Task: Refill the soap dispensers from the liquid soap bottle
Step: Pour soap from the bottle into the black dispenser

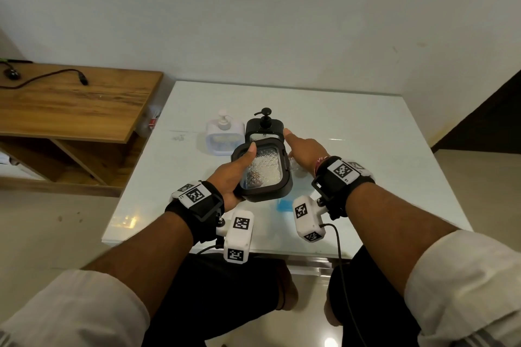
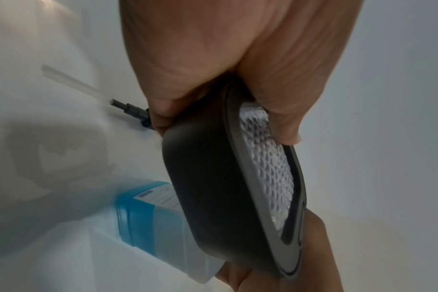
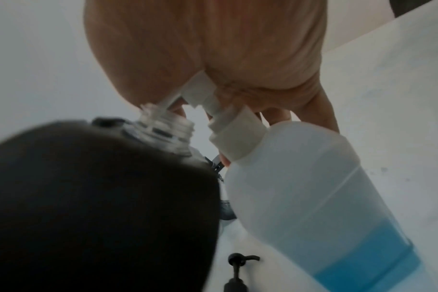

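Note:
My left hand (image 1: 239, 166) grips a black soap dispenser (image 1: 262, 172) with a patterned clear window, held tilted above the white table (image 1: 366, 135). Its thumb lies across the window. In the right wrist view the dispenser (image 3: 100, 197) has no pump, and its threaded neck (image 3: 165, 126) is bare. My right hand (image 1: 303, 151) grips the white top of the liquid soap bottle (image 3: 313, 197), right beside that neck, with the index finger stretched out. The bottle (image 2: 150, 213) is translucent with blue soap in its lower part. A black pump with a clear tube (image 2: 128, 109) shows past my left fingers.
A second black dispenser (image 1: 263, 127) with its pump on stands behind my hands. A white dispenser (image 1: 224, 132) stands to its left. A wooden desk (image 1: 70, 104) with a black cable sits left of the table, and a wall rises close behind.

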Available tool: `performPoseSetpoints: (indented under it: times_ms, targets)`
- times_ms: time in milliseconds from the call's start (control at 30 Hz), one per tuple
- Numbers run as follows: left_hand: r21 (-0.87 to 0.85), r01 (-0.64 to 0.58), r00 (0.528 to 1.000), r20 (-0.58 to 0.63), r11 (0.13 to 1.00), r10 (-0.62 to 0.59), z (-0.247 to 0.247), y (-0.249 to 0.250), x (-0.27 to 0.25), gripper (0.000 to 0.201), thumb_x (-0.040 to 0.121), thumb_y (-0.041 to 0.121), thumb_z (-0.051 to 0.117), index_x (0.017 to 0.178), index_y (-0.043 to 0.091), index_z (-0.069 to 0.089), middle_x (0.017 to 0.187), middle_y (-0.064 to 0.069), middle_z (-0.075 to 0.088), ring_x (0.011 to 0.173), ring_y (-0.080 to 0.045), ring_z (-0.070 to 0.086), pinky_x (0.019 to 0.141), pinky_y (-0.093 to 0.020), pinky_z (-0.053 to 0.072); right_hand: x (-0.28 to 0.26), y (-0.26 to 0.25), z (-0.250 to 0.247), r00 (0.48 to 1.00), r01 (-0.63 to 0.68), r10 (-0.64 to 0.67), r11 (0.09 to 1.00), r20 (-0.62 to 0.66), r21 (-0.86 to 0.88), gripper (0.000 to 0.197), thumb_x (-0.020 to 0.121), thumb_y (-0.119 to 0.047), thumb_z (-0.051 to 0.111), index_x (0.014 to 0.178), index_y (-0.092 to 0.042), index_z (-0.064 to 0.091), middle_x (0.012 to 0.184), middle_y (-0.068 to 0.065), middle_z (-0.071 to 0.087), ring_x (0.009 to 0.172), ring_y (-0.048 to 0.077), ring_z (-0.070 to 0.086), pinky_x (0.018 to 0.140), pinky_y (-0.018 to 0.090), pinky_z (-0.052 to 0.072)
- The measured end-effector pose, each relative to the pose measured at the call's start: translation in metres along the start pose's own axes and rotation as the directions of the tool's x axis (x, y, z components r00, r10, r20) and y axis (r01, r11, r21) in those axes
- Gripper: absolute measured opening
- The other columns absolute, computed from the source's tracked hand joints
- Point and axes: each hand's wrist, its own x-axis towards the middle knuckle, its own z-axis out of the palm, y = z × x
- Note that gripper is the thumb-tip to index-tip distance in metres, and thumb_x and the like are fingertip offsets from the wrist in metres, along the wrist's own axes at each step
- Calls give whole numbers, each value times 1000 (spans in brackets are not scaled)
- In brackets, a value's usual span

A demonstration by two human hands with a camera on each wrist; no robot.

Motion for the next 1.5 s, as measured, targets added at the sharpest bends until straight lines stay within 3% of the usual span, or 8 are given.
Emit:
performPoseSetpoints:
  times_ms: [300, 500, 667, 833, 1033, 1200, 1333, 1500]
  targets:
    - [20, 15, 1000, -9, 1000, -14, -1, -2, 0, 50, 96, 48, 62, 132, 14, 64, 123, -10, 74, 114, -28, 71, 88, -42, 58, 1, 4, -2, 1000, 22, -21, 1000, 15, -21, 75, 97, -63, 27, 109, -2, 68, 110, 12, 61, 98, 25, 53, 86, 32, 33]
    - [-5, 9, 1000, 0, 1000, -9, 0, -1, 0, 46, 97, 47, 60, 129, 14, 66, 122, -10, 74, 112, -27, 71, 92, -42, 57, 0, -2, -5, 1000, 24, -23, 1000, 21, -8, 77, 97, -64, 22, 116, -3, 65, 124, 15, 60, 104, 26, 53, 89, 33, 34]
    - [3, 19, 1000, -6, 1000, -19, -1, -2, 2, 41, 98, 46, 60, 124, 15, 68, 117, -10, 76, 101, -24, 75, 83, -39, 59, 1, 1, 2, 1000, 11, -12, 998, -11, -64, 78, 95, -68, 27, 113, -3, 66, 121, 15, 63, 105, 28, 57, 87, 33, 37]
    - [16, 20, 1000, -13, 1000, -20, -2, -3, 1, 51, 96, 48, 61, 134, 14, 64, 123, -11, 74, 114, -28, 70, 87, -42, 58, 0, 2, 1, 1000, 1, -2, 998, -15, -60, 79, 94, -68, 27, 115, -3, 66, 123, 15, 63, 107, 29, 57, 87, 33, 37]
    - [-13, 3, 1000, 3, 1000, -3, -2, -1, 0, 50, 97, 46, 60, 134, 13, 64, 124, -10, 74, 114, -27, 70, 87, -41, 58, -6, -5, -2, 1000, 20, -20, 1000, 21, -19, 80, 96, -67, 22, 122, -3, 63, 131, 15, 58, 110, 27, 53, 88, 32, 32]
    - [0, 9, 1000, 21, 1000, -9, -2, -2, 4, 48, 98, 47, 59, 132, 14, 65, 123, -10, 74, 113, -27, 71, 89, -41, 57, -7, -7, -10, 999, 28, -29, 999, 25, 35, 73, 98, -62, 22, 106, -3, 64, 112, 14, 59, 96, 25, 52, 88, 33, 35]
    - [24, 11, 999, 35, 1000, -12, -4, -1, 7, 45, 98, 48, 58, 127, 16, 67, 122, -10, 75, 108, -25, 73, 91, -41, 57, -7, -6, -2, 1000, 11, -10, 999, 26, -32, 76, 96, -65, 26, 118, -3, 64, 124, 14, 60, 105, 26, 54, 88, 32, 34]
    - [20, 13, 999, 30, 1000, -13, -5, -2, 7, 48, 97, 47, 60, 131, 13, 65, 124, -12, 73, 115, -28, 70, 94, -43, 56, -5, -2, 2, 1000, 3, -3, 997, 5, -77, 78, 94, -68, 27, 113, -3, 67, 119, 15, 64, 100, 27, 57, 83, 32, 35]
